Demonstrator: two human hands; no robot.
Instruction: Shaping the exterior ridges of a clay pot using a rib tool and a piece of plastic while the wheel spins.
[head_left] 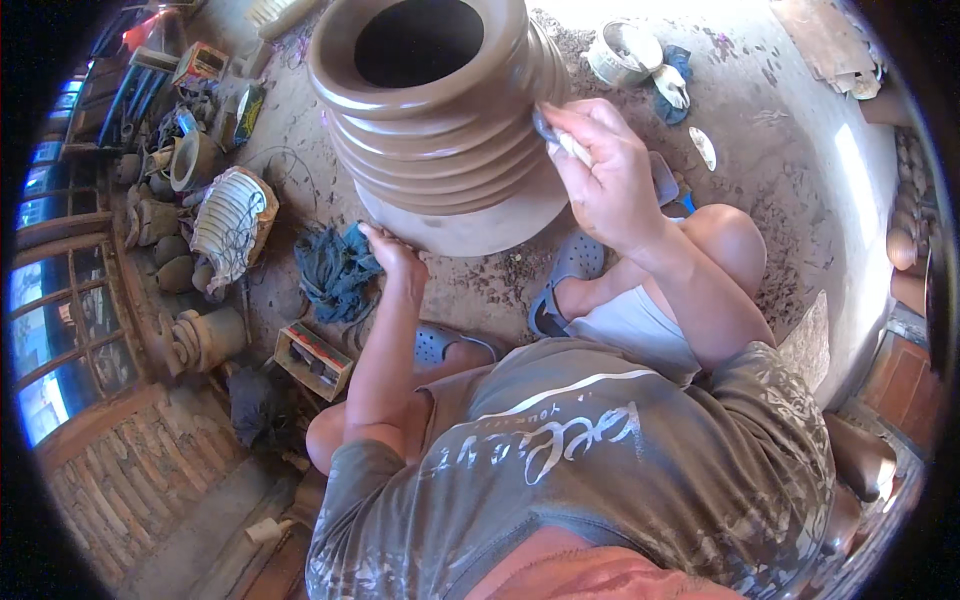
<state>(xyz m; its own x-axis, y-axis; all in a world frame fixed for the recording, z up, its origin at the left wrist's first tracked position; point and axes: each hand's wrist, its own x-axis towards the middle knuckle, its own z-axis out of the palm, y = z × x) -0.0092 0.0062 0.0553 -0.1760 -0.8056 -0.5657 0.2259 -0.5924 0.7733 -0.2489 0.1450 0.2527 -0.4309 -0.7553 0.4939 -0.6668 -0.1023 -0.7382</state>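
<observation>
A large wet brown clay pot with a wide flared mouth and ridged rings down its side stands on a pale round wheel disc. My right hand is closed around a small shaping tool with a pale handle. The tool's dark rounded end meets the pot's right side just below the lip. My left hand lies at the disc's near left edge, its thumb stretched out and its other fingers partly hidden. Beside it, a crumpled dark teal cloth lies on the floor.
A clay-smeared bucket stands at the far right, with a dark cloth alongside. On the left are a ribbed pale object, a stacked clay piece and a small open box. Clay crumbs litter the floor around the wheel.
</observation>
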